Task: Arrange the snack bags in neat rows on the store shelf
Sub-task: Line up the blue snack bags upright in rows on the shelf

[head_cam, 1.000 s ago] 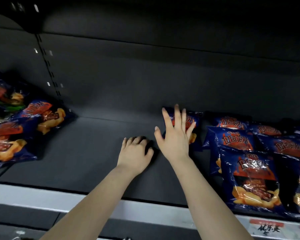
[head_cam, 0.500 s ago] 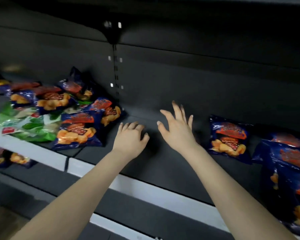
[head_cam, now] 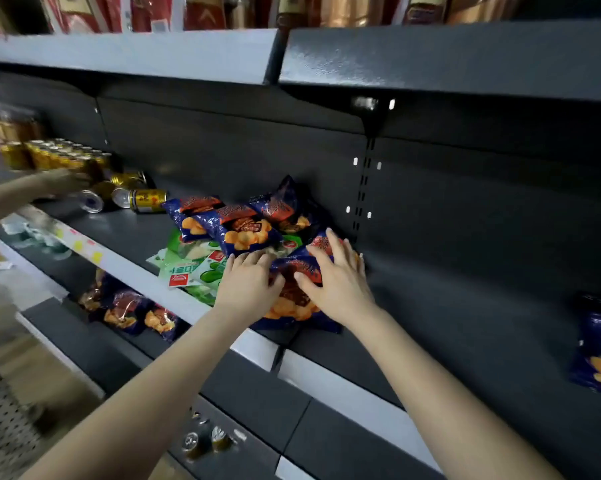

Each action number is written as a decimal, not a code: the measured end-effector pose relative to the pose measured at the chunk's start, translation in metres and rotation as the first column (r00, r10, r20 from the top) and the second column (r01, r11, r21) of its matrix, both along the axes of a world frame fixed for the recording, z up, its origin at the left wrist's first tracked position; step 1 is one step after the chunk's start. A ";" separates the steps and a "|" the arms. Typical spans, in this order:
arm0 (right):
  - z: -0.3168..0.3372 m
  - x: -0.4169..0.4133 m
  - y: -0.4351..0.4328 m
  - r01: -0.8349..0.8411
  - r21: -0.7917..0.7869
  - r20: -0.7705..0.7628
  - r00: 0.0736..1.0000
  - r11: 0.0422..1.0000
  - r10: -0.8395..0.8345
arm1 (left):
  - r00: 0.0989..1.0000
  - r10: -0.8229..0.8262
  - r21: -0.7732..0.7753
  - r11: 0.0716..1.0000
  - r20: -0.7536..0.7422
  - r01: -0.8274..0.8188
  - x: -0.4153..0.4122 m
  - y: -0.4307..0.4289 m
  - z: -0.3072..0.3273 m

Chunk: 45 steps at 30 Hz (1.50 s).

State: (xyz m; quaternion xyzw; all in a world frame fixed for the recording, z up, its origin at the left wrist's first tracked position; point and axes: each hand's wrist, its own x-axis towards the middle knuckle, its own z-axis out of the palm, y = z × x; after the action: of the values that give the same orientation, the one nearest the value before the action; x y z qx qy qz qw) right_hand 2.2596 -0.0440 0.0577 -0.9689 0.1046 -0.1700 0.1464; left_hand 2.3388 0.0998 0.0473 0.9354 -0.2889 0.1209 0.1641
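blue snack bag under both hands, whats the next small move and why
Probably close on the blue snack bag and slide it right onto the bare shelf. The left hand and right hand lie on it, it sits at the front of a jumbled pile of blue and green bags, and that stretch offers room to start a row.

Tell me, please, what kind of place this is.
Most likely a shop aisle. Dark metal shelving with white label strips along the edges, a heap of blue snack bags, and gold drink cans further left all suggest retail stock.
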 end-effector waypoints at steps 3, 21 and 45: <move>-0.016 0.014 0.023 0.031 0.025 -0.061 0.998 0.999 -0.029 | 0.999 0.012 0.026 1.000 -0.041 -0.011 0.006 0.018 -0.018; -0.051 0.027 0.040 0.187 0.067 -0.164 0.971 0.980 -0.174 | 0.997 -0.057 0.067 0.996 -0.052 0.060 0.018 0.021 -0.049; -0.041 -0.109 -0.047 0.265 -0.011 0.354 0.903 0.964 -0.244 | 0.942 -0.295 -0.300 0.924 -0.159 0.239 -0.073 -0.047 -0.026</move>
State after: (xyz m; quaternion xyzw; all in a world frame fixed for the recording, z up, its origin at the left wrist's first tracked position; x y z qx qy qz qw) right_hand 2.1502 -0.0909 0.0168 -0.9051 0.1975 -0.3600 0.1107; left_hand 2.2653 0.0527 0.0214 0.8622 -0.3763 0.0413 0.3365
